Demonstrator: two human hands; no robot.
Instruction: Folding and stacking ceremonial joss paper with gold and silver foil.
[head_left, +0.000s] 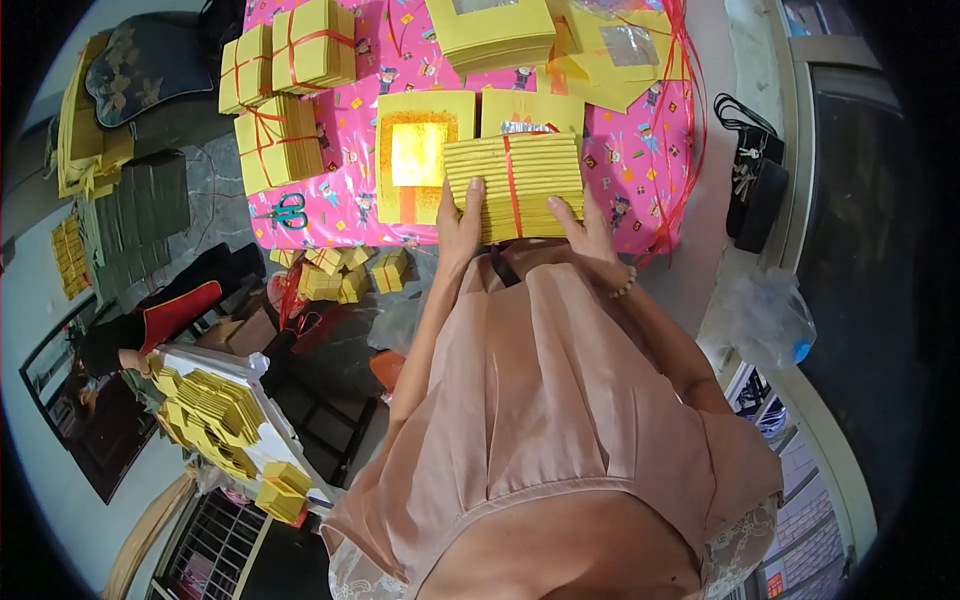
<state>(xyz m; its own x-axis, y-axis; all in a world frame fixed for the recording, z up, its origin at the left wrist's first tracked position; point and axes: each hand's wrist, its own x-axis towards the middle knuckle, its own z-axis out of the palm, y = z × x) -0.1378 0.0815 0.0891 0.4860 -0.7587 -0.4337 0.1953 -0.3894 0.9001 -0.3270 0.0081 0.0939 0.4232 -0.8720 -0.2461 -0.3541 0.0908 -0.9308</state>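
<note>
A thick stack of yellow paper sheets (515, 185) with a red string around its middle rests at the near edge of a table under a pink patterned cloth (350, 190). My left hand (458, 222) grips the stack's left side, thumb on top. My right hand (582, 222) holds its right side, a bead bracelet on that wrist. Just left of the stack lies a yellow sheet with a gold foil square (418, 155). Behind the stack lies another yellow sheet with silver foil (530, 112).
Tied yellow bundles (285, 95) sit at the table's left, green-handled scissors (290, 212) near its edge. More yellow sheets (560, 40) and loose red string (685, 120) lie at the back right. Small bundles (345, 275) lie on the floor; another person (130, 345) sits lower left beside folded papers.
</note>
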